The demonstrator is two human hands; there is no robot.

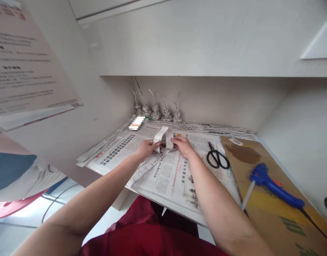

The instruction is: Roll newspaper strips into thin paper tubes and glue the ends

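Note:
Between my two hands, just above the newspaper-covered desk, a strip of newsprint (pixel 160 134) is bent into a loop. My left hand (pixel 148 148) pinches its left side, thumb and fingers together. On the right side of the loop, my right hand (pixel 182 145) pinches the paper near its edge. Spread newspaper sheets (pixel 163 177) lie under both hands. To the right of my right hand rest black-handled scissors (pixel 217 158), lying on the newspaper.
Several gourd-shaped coiled paper pieces (pixel 156 113) stand along the back wall, behind thin rolled paper sticks (pixel 206 128). A phone-like blurred object (pixel 136 123) lies back left. At right, a blue glue gun (pixel 276 186) with its cord rests on cardboard (pixel 261 222). A cabinet (pixel 206 42) overhangs the desk.

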